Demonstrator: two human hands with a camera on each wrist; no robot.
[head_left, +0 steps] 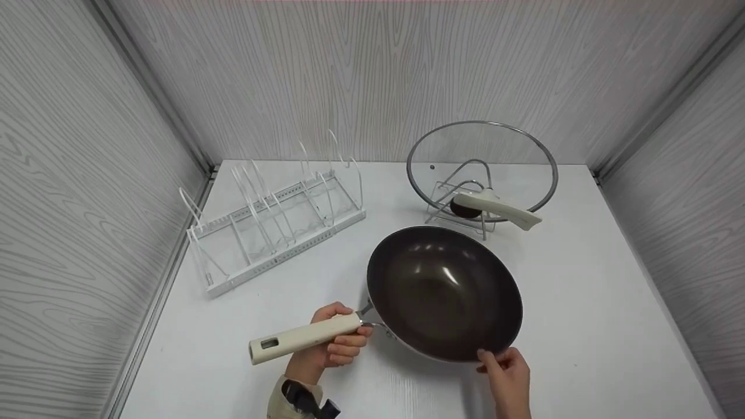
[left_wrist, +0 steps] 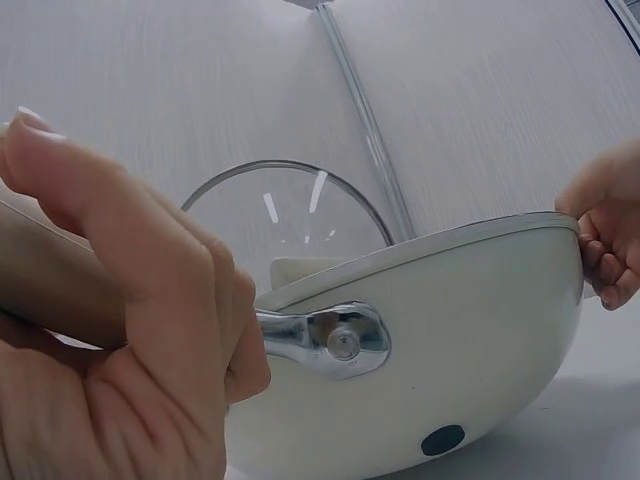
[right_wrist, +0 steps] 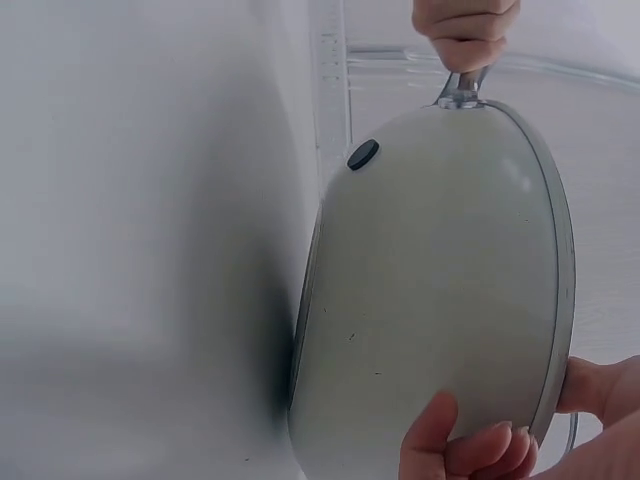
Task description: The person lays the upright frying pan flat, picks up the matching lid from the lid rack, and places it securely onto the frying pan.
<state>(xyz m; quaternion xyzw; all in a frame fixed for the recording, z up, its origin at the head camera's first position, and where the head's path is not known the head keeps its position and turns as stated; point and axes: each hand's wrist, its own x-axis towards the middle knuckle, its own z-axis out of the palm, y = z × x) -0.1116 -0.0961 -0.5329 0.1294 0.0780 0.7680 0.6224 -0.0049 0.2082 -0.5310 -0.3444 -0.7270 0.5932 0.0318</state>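
Observation:
A deep frying pan (head_left: pixel 442 291) with a dark inside and a cream outside is held over the white table, its inside facing up. My left hand (head_left: pixel 337 343) grips the cream handle (head_left: pixel 302 337) close to the pan's metal bracket (left_wrist: pixel 345 340). At the near right rim, my right hand (head_left: pixel 506 372) pinches the edge, thumb on the inner side and fingers underneath. The right wrist view shows the pan's cream outer wall (right_wrist: pixel 430 270) with those fingers against it. Whether the base touches the table is hard to tell.
A white wire rack (head_left: pixel 285 244) with upright loops stands at the back left. At the back right, a glass lid (head_left: pixel 512 157) with a cream handle (head_left: pixel 500 208) leans in a small metal stand (head_left: pixel 448 215). Wood-grain panels (head_left: pixel 361 75) close off the back and sides.

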